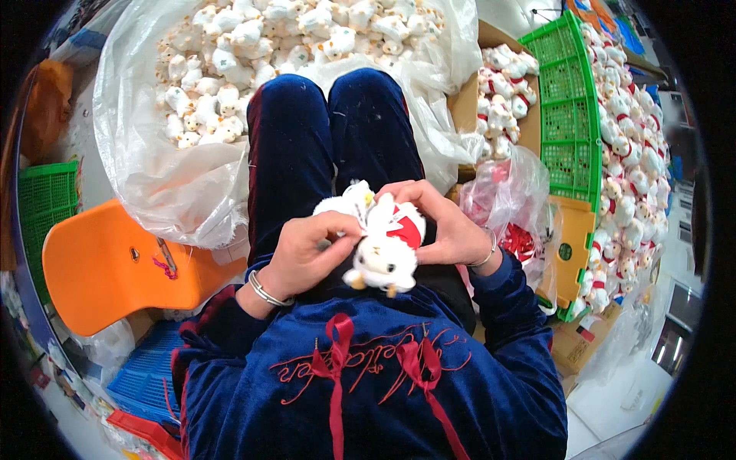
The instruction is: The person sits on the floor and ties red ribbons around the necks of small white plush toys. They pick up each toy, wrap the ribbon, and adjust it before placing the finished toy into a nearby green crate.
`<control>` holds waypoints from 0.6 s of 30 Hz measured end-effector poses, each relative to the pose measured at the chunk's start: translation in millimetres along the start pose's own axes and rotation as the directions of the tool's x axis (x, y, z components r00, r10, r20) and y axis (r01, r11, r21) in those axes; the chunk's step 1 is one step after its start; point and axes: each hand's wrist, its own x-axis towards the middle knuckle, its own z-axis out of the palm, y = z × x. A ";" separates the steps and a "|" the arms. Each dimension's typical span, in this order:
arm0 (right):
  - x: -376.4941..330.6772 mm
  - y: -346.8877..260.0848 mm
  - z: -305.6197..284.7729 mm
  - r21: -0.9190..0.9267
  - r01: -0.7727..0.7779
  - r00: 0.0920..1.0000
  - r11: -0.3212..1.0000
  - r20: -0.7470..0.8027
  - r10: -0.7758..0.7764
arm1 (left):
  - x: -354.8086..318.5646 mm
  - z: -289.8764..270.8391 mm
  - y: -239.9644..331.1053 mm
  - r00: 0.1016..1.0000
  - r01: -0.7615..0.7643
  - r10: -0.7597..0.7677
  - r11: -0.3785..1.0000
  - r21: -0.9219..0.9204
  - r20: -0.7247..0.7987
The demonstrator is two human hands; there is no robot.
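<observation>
Plush toy point(383, 257), white w/ red garment, head down toward the wearer, held over the lap betw. both hands. Head view: left hand point(310, 249) curled round toy's left side, thumb and fingers pressed onto the white body; silver bracelet point(264, 291) on that wrist. Right hand point(445, 222) cupped over toy's right side, fingers pinching at the red garment near its top. Surroundings: clear plastic bag point(169, 184) of plain white plush toys ahead-left; cardboard box point(468, 107) w/ red-dressed toys ahead-right; green crate point(571, 115) beside it; further dressed toys heaped far right; orange chair point(107, 264) at left; small clear bag of red pieces point(517, 230) just beside right wrist.
</observation>
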 end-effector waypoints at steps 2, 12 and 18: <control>12.6 -6.4 2.5 0.097 0.058 0.995 0.994 -0.091 -0.050 | 9.4 0.2 -5.4 0.989 0.105 -0.121 0.979 -0.173 -0.086; 78.7 11.6 27.9 -0.725 0.164 0.688 0.668 -0.402 -0.605 | 63.3 -14.2 2.8 0.883 0.298 -0.453 0.745 -0.597 -0.125; 80.3 14.4 24.9 -0.310 0.208 0.844 0.928 -0.422 -0.330 | 85.2 -49.7 -42.0 0.951 0.177 -0.238 0.942 -0.287 -0.196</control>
